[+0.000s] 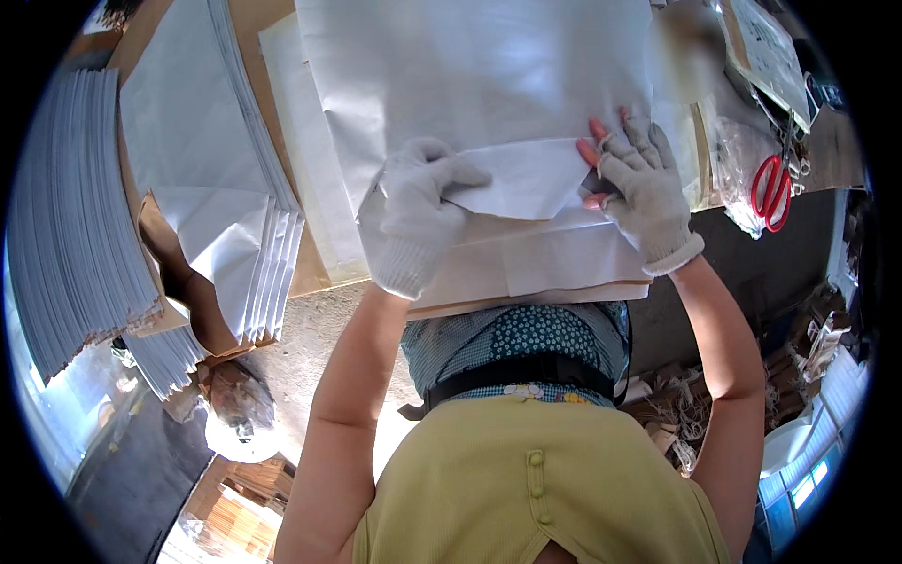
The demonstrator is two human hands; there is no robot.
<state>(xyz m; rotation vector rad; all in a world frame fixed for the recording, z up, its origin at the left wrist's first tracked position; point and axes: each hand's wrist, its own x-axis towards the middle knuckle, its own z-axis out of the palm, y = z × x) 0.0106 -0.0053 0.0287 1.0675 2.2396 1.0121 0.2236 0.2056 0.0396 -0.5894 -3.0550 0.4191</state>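
Observation:
A large white paper bag (pixel 489 75) lies flat before me, with a folded flap (pixel 531 179) across its near end. My left hand (pixel 420 202), in a whitish knit glove, has its fingers curled at the flap's left end and the thumb lying over the paper. On the flap's right end rests my right hand (pixel 644 174), in a similar glove with some bare fingertips; its fingers are spread. Beneath the flap, more layers of white paper (pixel 554 258) reach to the near edge by my waist.
Tall stacks of white paper (pixel 75 207) and folded-end paper bags (pixel 202 141) stand to the left, with brown cardboard (pixel 183 268) among them. Red-handled scissors (pixel 772 193) lie by clear plastic (pixel 738 174) at the right. Cords and scraps (pixel 691 404) lie on the floor at lower right.

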